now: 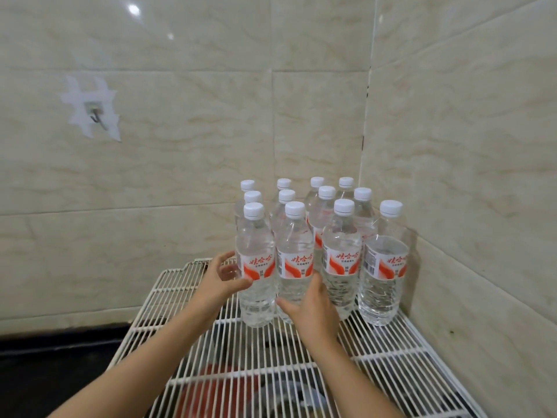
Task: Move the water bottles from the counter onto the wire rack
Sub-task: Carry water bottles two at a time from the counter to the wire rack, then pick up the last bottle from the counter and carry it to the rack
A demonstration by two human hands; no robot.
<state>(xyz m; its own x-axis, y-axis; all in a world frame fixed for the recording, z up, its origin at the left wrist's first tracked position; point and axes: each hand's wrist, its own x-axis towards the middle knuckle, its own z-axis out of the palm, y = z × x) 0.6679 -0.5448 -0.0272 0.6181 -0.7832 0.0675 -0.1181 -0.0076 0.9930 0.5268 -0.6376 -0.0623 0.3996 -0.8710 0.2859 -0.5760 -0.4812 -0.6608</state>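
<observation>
Both hands are setting clear plastic white-capped bottles at the near left of the white wire rack point(388, 354): left hand point(221, 282) spread beside the near-left bottle point(256, 267), right hand point(310, 309) loosely open against its neighbour point(294, 263). Next, probably, letting go.

Even, soft indoor light, moderately bright. Two glare spots on the glossy wall tiles point(180, 86) at upper left suggest overhead lamps. Faint shadows beside the bottles point(382, 267) on the right wall. Slight overall softness; wide-angle bending toward edges; lower-left corner dark.
</observation>
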